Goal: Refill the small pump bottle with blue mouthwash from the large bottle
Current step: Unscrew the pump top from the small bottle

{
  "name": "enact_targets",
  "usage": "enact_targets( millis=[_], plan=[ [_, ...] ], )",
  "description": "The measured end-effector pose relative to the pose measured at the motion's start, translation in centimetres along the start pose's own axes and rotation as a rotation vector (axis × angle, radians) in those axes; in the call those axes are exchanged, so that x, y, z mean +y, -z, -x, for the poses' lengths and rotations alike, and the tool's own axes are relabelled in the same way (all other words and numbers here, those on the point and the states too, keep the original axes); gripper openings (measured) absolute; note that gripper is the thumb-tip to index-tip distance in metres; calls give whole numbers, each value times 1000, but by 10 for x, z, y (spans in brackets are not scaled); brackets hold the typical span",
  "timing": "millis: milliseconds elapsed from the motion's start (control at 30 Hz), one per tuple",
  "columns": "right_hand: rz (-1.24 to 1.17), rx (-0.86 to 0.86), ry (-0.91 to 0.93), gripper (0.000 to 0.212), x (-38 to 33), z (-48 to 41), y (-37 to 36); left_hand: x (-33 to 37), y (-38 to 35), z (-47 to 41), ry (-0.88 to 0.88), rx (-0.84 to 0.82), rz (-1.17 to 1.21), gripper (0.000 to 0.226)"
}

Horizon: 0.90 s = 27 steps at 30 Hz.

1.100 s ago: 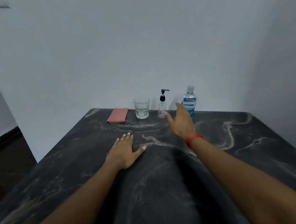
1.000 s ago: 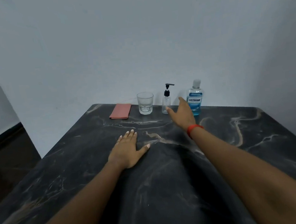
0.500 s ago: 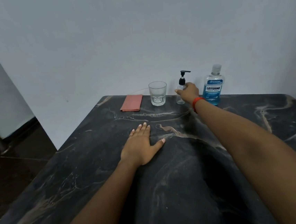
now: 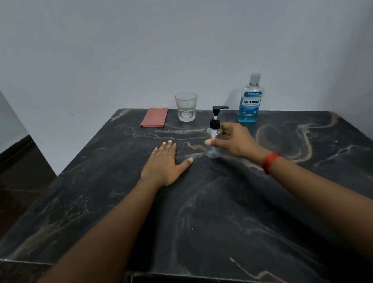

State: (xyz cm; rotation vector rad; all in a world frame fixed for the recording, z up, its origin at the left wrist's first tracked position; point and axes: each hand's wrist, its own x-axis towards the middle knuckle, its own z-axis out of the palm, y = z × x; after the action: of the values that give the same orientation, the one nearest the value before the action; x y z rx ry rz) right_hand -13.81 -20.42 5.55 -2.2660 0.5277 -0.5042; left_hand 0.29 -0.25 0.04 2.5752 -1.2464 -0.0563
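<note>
Staging step: right hand [image 4: 234, 141] grips the pump bottle [image 4: 213, 125], just beside the left hand [image 4: 163, 164], which lies flat on the table [image 4: 210, 207]. The large bottle [image 4: 249, 105] is beyond the right hand, capped. Next: unscrew the pump, probably two-handed.

At the back of the dark marbled stone surface [image 4: 210, 207], a folded pink cloth [image 4: 154, 121], a clear glass tumbler [image 4: 186, 106] and a large clear bottle of blue mouthwash [image 4: 249, 102] are ranged left to right. Before them, a small clear plastic pump bottle [image 4: 213, 134] is held in the right grip [image 4: 238, 141], just right of the left grip [image 4: 163, 164], which is laid flat there.
</note>
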Motion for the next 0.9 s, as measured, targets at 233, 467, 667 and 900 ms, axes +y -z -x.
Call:
enact_targets(
  millis=[233, 467, 667, 900],
  plan=[
    [-32, -10, 17, 46, -10, 41, -2, 1, 3, -1, 7, -28, 12, 98],
    [-86, -3, 43, 52, -7, 44, -5, 11, 40, -3, 58, -55, 701, 86],
    [-98, -6, 49, 43, -4, 42, -7, 66, 71, -6, -252, -159, 951, 63],
    [-86, -3, 50, 46, -3, 42, -7, 96, 74, -13, -332, -148, 997, 39]
  ],
)
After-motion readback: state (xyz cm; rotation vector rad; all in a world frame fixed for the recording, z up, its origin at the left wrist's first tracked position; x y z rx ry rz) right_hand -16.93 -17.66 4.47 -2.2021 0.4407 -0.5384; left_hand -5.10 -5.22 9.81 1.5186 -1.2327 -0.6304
